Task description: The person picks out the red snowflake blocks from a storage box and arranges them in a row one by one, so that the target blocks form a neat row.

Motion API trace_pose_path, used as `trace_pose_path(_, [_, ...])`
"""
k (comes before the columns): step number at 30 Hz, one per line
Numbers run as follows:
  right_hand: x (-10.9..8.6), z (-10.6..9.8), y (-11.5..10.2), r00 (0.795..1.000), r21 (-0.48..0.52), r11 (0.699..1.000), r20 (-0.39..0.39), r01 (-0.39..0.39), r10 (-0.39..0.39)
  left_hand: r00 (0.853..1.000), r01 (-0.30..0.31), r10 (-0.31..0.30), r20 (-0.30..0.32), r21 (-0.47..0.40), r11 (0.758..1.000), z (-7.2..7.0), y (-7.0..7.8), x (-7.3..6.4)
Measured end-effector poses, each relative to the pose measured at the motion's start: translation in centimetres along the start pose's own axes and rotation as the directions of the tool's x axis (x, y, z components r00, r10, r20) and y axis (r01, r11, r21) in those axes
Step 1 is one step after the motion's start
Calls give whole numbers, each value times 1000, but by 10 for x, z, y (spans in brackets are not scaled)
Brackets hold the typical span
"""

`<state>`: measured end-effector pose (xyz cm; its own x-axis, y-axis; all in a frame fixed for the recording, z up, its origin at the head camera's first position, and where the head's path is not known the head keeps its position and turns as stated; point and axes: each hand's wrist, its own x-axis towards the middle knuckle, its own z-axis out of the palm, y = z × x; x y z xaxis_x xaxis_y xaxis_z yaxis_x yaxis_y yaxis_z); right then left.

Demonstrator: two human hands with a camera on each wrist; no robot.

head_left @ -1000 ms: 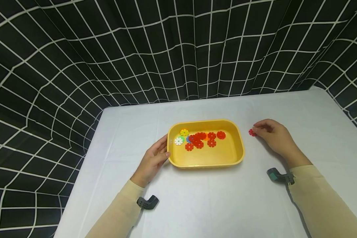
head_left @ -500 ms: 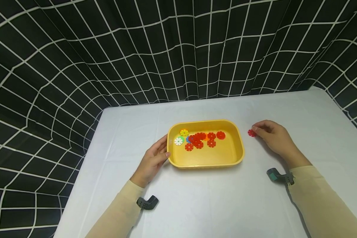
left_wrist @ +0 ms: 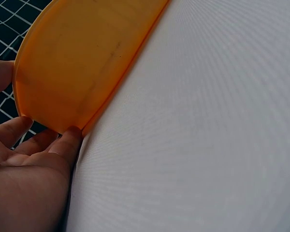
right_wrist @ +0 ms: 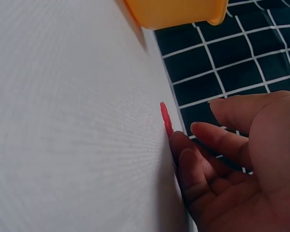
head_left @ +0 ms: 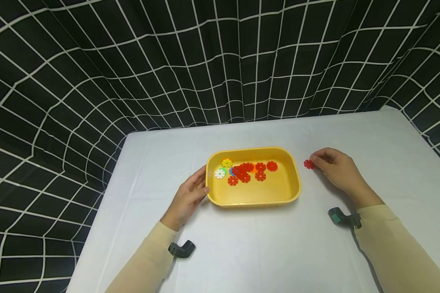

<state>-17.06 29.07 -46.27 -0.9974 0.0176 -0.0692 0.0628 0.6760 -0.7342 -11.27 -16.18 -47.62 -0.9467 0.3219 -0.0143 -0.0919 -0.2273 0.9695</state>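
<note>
Red disc (head_left: pixel 309 164) edges nearer the yellow tray (head_left: pixel 254 196)

The disc sits slightly closer to the tray's right end than a second ago, the right hand (head_left: pixel 335 171) moving with it. It appears flat on the counter (head_left: pixel 256 248), outside the tray and near its rim. That hand touches it with relaxed fingertips; thumb and forefinger stand apart from it, so no pinch is observed. The left hand (head_left: pixel 186 199) grips the tray's left end, without visible shift. Mixed discs (head_left: pixel 243 171) inside the tray appear unmoved. Assessment: the gap narrows but is not closed.
</note>
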Motion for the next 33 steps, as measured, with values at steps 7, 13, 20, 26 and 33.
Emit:
trace_pose_path(7, [-2, 1, -5, 1000, -8, 1000, 16, 1, -1, 1000, 5, -5, -4, 13, 1000, 0, 1, 0])
trace_pose_path(13, [-3, 1, -8, 999, -7, 1000, 48, 24, -23, 1000, -2, 2, -1, 10, 1000, 0, 0, 1])
trace_pose_path(20, [-3, -1, -10, 998, 18, 1000, 59, 19, -20, 1000, -5, 5, 0, 13, 1000, 0, 0, 1])
trace_pose_path(26, [-7, -6, -17, 998, 125, 992, 60, -14, 7, 1000, -1, 1, -1, 15, 1000, 1, 1, 1])
trace_pose_path(33, [-16, -13, -36, 997, 273, 959, 21, 70, -78, 1000, 9, -9, -10, 9, 1000, 0, 0, 0])
